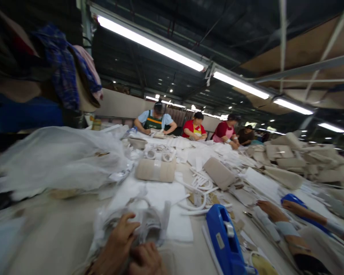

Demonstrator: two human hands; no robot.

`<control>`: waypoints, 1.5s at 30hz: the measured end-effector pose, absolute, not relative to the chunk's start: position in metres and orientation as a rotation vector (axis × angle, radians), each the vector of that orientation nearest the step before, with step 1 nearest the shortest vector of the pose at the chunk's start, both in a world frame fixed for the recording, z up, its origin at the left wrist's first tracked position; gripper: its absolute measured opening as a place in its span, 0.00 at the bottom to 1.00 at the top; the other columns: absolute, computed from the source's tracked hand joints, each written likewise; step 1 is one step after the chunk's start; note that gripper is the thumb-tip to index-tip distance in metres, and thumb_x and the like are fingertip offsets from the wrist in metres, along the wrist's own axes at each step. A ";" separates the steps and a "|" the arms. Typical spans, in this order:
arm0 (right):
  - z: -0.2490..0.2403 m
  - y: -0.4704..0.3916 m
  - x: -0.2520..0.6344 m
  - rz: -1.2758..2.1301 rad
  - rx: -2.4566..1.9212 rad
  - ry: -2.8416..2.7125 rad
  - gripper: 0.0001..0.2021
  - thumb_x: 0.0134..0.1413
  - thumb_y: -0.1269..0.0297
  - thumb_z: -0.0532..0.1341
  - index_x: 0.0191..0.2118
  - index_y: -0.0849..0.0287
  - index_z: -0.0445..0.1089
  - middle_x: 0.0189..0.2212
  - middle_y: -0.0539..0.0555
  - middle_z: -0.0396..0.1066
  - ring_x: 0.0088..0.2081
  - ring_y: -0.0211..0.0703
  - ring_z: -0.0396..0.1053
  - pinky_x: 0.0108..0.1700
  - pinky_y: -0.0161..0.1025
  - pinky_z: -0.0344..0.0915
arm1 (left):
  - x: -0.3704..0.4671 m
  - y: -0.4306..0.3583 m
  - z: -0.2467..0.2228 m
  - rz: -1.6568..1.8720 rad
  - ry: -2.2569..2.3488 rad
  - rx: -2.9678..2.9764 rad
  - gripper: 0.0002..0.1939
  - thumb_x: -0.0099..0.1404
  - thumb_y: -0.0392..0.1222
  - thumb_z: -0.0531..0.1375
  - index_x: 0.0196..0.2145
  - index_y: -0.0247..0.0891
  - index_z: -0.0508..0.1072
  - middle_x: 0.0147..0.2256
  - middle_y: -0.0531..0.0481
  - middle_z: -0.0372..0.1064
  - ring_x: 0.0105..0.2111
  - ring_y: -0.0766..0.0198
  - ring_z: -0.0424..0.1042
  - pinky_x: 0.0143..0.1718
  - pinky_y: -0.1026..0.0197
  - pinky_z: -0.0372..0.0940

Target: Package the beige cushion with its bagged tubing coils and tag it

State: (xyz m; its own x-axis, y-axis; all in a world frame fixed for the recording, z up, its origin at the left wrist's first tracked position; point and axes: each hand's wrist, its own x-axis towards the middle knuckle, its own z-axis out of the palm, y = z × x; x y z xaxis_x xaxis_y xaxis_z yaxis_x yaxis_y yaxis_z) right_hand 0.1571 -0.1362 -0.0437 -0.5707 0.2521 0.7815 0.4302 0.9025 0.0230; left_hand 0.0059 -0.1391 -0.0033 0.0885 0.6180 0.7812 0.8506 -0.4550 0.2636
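left hand lay flat, fingers spread, on a clear plastic bag at the near table edge. right hand curled beside it, grip unclear. blue tape dispenser sat just right.

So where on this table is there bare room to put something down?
Bare tabletop shows at the near left, between the big plastic heap and the left hand on a clear bag. The middle and right are crowded: beige roll, white straps, blue tape dispenser.
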 end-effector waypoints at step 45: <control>-0.038 -0.157 0.178 0.304 -0.602 -2.273 0.13 0.53 0.75 0.52 0.44 0.59 0.66 0.47 0.60 0.65 0.50 0.47 0.62 0.48 0.45 0.66 | 0.027 -0.232 -0.034 -1.272 -1.525 -2.307 0.17 0.68 0.32 0.44 0.28 0.32 0.69 0.30 0.46 0.70 0.34 0.64 0.67 0.37 0.63 0.68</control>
State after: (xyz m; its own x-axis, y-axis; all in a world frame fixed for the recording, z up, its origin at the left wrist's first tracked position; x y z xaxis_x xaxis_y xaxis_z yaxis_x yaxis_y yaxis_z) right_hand 0.1779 -0.1572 -0.0383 -0.6069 0.5076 0.6115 0.3289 0.8609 -0.3882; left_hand 0.0268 -0.2319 -0.0337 0.1510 0.7166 0.6810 0.7985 -0.4945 0.3433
